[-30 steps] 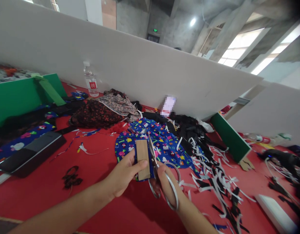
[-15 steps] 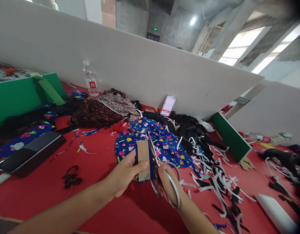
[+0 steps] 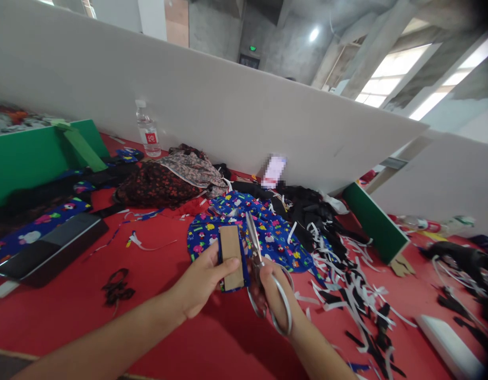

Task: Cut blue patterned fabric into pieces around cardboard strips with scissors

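Note:
My left hand (image 3: 206, 277) pinches a tan rectangular card (image 3: 230, 248) against a folded piece of blue patterned cloth (image 3: 244, 272), with the thumb flat on the card. The cloth shows as a narrow border along the card's edges. In my right hand (image 3: 273, 290) are metal scissors (image 3: 253, 237), fingers through the large handle loops. Their blades point away from me, just right of the card, and look nearly closed. Beyond both hands a larger blue cloth with colourful cartoon prints (image 3: 268, 232) lies spread on the red table (image 3: 157, 327).
White and black scraps (image 3: 355, 295) litter the right side. A dark floral cloth heap (image 3: 157, 184) and a water bottle (image 3: 148, 132) are at the back left. A black box (image 3: 54, 248) sits left, a phone (image 3: 274, 171) leans on the white partition (image 3: 228, 105). Green boards (image 3: 376, 221) stand right and left.
The scissors have shifted slightly right, away from the card's edge, and their tips have swung right. The card and its cloth have moved slightly left and up in my left hand.

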Action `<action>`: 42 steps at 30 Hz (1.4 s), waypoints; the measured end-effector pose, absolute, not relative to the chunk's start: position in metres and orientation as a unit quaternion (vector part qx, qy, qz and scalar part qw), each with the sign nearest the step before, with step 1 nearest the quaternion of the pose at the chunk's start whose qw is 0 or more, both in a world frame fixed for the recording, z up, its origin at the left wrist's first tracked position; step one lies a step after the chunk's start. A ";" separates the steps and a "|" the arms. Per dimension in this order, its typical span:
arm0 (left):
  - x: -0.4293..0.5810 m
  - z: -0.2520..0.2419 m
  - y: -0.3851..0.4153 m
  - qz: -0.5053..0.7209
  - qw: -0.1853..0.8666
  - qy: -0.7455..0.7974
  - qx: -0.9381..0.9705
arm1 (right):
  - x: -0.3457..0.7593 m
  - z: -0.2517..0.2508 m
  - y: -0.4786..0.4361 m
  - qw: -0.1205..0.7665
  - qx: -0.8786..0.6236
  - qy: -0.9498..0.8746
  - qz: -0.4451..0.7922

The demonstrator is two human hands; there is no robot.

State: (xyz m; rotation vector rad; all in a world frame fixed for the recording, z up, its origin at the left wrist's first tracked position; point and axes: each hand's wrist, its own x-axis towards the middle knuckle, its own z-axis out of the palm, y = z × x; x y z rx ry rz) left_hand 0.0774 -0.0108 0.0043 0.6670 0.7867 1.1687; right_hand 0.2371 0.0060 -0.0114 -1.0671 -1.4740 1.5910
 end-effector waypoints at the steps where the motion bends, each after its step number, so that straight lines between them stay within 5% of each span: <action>1: 0.077 0.004 -0.009 0.534 0.709 0.359 0.290 | 0.237 -0.013 0.008 0.369 -0.409 -0.560 0.619; 16: 0.052 -0.014 0.031 0.550 0.771 0.301 0.115 | 0.239 -0.010 0.016 0.420 -0.467 -0.487 0.607; 34: 0.056 -0.027 0.037 0.612 0.698 0.346 0.134 | 0.235 -0.014 0.027 0.376 -0.506 -0.716 0.301; 42: 0.072 -0.019 0.023 0.597 0.723 0.336 0.087 | 0.191 0.004 0.024 0.251 -0.497 -0.820 0.133</action>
